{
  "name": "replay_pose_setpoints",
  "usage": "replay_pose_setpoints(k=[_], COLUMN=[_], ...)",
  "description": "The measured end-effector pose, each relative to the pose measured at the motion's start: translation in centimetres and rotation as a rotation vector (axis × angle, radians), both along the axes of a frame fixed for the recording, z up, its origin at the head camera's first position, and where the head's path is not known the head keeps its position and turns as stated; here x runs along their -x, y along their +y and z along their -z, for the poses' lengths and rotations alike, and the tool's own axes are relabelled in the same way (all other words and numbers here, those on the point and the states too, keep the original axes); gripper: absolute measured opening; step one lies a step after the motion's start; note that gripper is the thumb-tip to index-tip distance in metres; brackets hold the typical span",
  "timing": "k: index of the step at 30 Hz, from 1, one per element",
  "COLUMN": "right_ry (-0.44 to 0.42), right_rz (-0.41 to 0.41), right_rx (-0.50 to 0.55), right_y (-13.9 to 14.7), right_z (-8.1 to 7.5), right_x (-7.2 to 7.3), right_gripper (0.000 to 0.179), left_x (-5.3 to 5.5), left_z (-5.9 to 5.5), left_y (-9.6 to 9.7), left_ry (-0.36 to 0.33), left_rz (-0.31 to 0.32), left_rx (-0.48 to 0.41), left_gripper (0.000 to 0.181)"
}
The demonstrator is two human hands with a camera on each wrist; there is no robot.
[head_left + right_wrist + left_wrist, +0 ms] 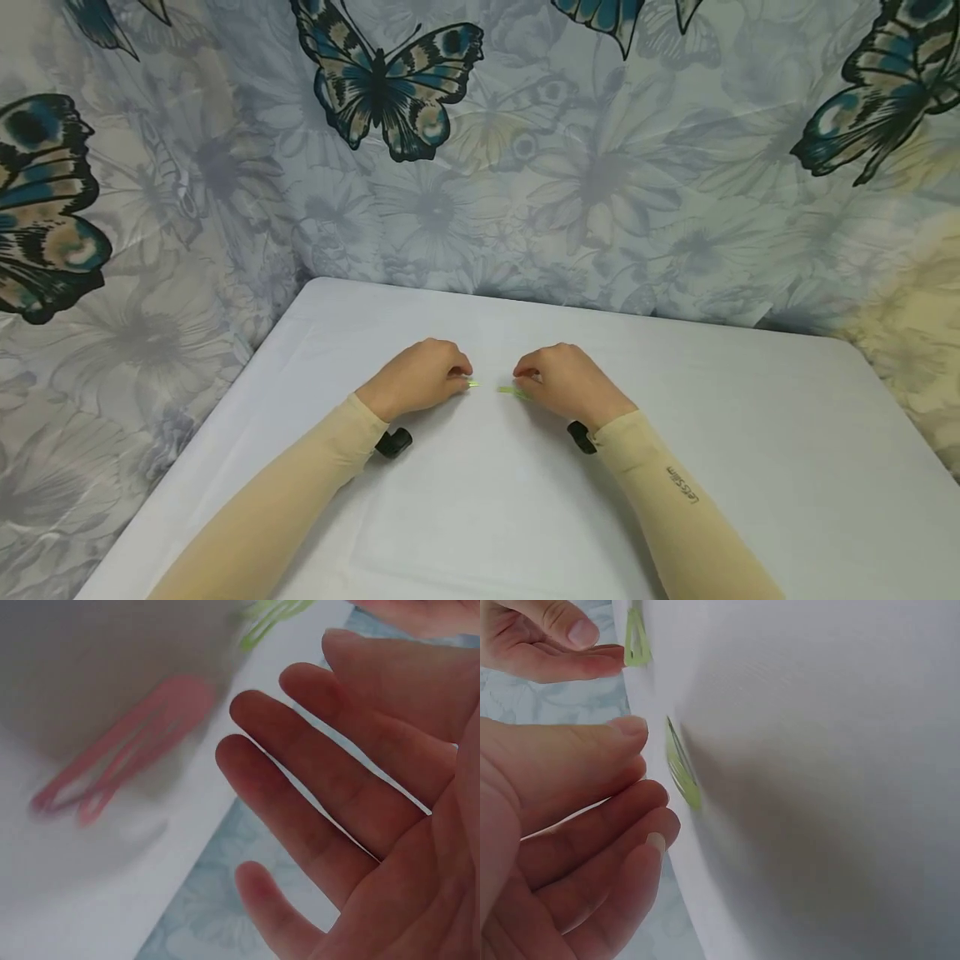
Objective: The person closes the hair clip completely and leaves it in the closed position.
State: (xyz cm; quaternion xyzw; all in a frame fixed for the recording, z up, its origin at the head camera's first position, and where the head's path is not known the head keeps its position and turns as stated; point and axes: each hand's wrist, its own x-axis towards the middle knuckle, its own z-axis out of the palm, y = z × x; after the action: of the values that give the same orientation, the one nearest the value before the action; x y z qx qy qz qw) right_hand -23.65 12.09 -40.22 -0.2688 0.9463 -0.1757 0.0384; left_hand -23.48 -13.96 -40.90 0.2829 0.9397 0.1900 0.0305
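My left hand (420, 377) is low over the white table, its relaxed fingers beside a light green snap hair clip (679, 769). That clip lies on the cloth just off the fingertips, holding nothing between them. Opposite it, my right hand (568, 382) has a second green hair clip (508, 390) at its fingertips; in the left wrist view this one looks triangular. The right wrist view shows the right hand's fingers loosely extended, with a blurred pink hair clip (135, 742) on the cloth near them. In the head view the pink clip does not show.
A white cloth covers the table (450, 517). Behind and to the left hangs a fabric backdrop (600, 192) printed with flowers and butterflies. A small black device (393, 442) sits under the left wrist, and another black device (582, 437) under the right.
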Motion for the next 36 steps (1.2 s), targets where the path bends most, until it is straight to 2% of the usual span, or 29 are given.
replay_pose_setpoints(k=[7,10,14,20,26,36], right_ry=[-0.051,-0.034,0.012,0.028,0.078,0.037], right_rz=[0.052,0.031,0.001,-0.031,-0.078,-0.05], right_rx=[0.013,0.026,0.046,0.033,0.022,0.01], right_y=[1.4,1.2,0.8,0.5,0.0,0.3], right_z=[0.0,0.5,0.9,1.2,1.0,1.2], right_x=[-0.4,-0.5,-0.7,-1.0,-0.8,-0.7], right_gripper=[0.024,0.025,0.025,0.024,0.022,0.023], left_x=[0.2,0.3,0.5,0.3,0.3,0.5], left_z=[-0.8,-1.0,-0.8,0.0,-0.1,0.5], left_y=[2.9,4.0,4.9,5.3,5.3,5.5], left_ry=[-0.03,-0.042,-0.025,-0.007,0.023,0.058], left_rz=[0.015,0.028,0.036,0.046,0.047,0.074], left_rx=[0.031,0.053,0.087,0.082,0.064,0.054], left_gripper=[0.023,0.025,0.024,0.016,0.012,0.008])
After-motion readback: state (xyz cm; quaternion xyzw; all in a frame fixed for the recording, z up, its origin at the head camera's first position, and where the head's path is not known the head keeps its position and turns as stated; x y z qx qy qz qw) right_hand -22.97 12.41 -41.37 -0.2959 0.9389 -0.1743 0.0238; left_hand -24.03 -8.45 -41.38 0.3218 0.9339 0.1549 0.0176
